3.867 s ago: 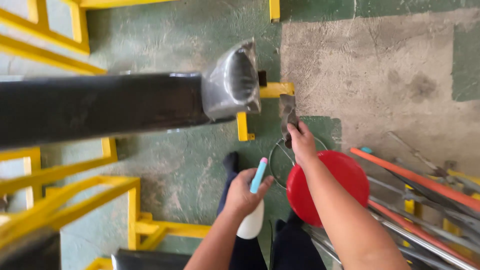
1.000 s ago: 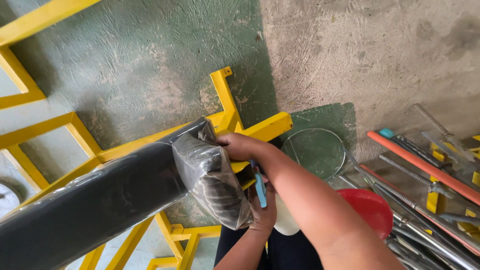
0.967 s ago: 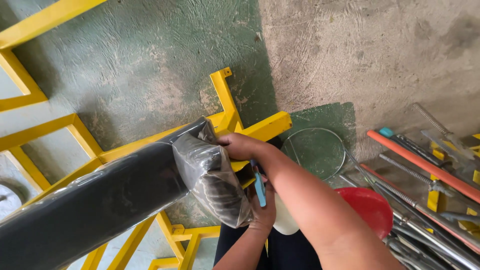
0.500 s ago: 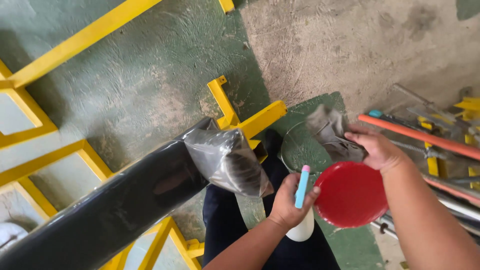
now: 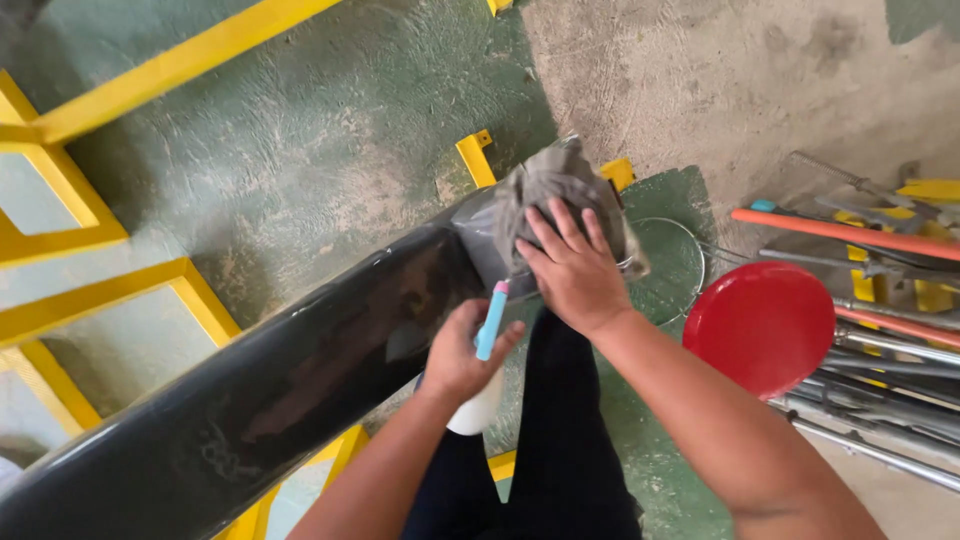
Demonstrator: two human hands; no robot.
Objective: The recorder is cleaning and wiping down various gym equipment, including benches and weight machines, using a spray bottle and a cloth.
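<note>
The grey rag [image 5: 545,190] is pressed flat on the black pipe's [image 5: 300,370] end by the right hand [image 5: 570,270]; the left hand [image 5: 460,350] grips a white spray bottle [image 5: 480,405].

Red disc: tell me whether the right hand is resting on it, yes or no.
No: the right hand presses a grey rag on the end of the black tube, apart from the red disc.

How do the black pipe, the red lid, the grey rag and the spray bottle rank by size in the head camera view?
1. Black pipe, by far the largest, though it is also nearest the camera.
2. Red lid.
3. Grey rag, partly under the right hand.
4. Spray bottle, mostly hidden by the left hand, so its rank is unsure.
</note>
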